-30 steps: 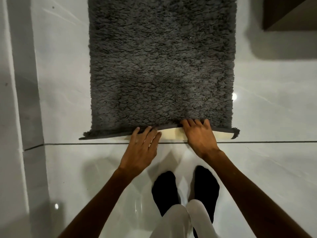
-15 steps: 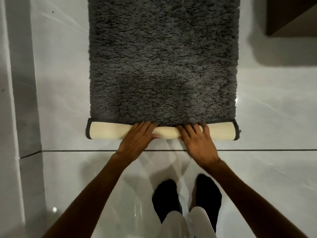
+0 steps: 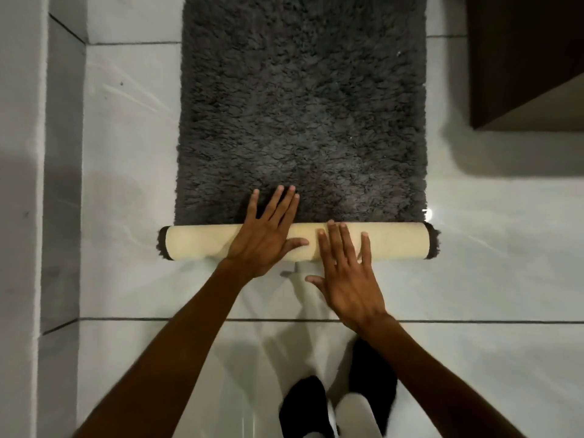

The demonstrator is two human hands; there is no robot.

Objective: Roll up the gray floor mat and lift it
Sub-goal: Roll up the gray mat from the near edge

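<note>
The gray shaggy floor mat [image 3: 303, 115] lies flat on the white tiled floor and stretches away from me. Its near end is rolled into a tube [image 3: 395, 240] whose cream backing faces out. My left hand [image 3: 265, 238] lies flat across the roll with its fingers spread and the fingertips reaching onto the gray pile. My right hand [image 3: 347, 273] is open with its fingers on the roll's near side and its palm over the floor. Neither hand grips anything.
A dark brown cabinet [image 3: 524, 61] stands at the upper right beside the mat. A gray wall edge or step [image 3: 60, 184] runs along the left. My feet in black socks [image 3: 373, 368] stand on the tile just behind the roll.
The mat's near edge was lifted, then rolled away from me into a thicker tube. Both hands went from curled on the edge to flat and open on the roll.
</note>
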